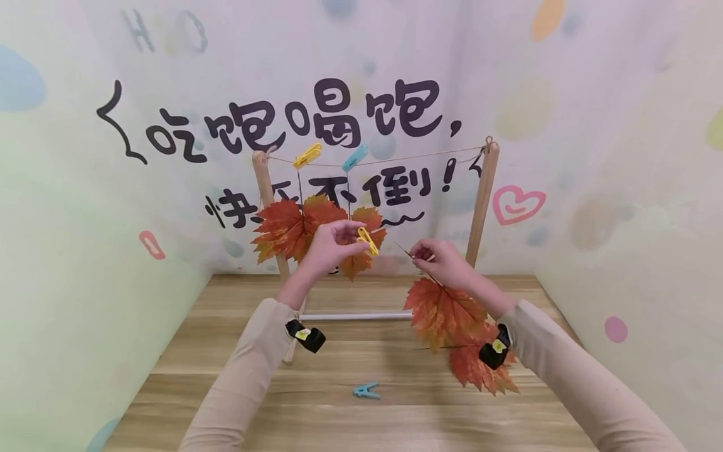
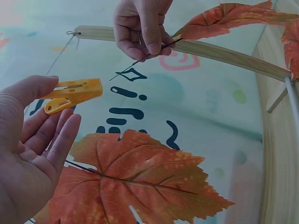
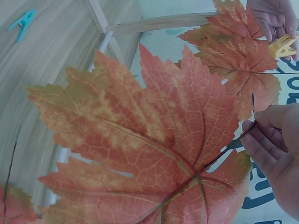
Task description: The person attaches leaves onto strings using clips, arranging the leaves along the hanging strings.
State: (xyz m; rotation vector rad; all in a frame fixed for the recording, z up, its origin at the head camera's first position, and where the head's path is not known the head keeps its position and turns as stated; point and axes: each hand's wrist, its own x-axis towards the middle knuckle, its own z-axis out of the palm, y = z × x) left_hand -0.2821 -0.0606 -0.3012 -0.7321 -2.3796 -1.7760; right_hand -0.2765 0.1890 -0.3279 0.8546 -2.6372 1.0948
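Between thumb and fingers my left hand (image 1: 333,247) pinches a yellow clothespin (image 2: 74,95), held in front of the hanging leaves. To its right, my right hand (image 1: 446,262) pinches the dark stem (image 3: 240,140) of an orange-red artificial maple leaf (image 1: 443,307), which hangs below that hand. The two hands are apart, and the stem's thin tip points toward the clothespin without touching it. On a string (image 1: 418,157) a yellow clothespin (image 1: 307,156) and a blue clothespin (image 1: 355,157) hold the stems of other maple leaves (image 1: 282,227), left of centre.
The string runs between two wooden posts (image 1: 482,204), joined low down by a white rod (image 1: 356,316). A blue clothespin (image 1: 366,390) lies on the wooden table (image 1: 339,424) near the front. Another maple leaf (image 1: 480,370) lies to the right, partly under the right wrist.
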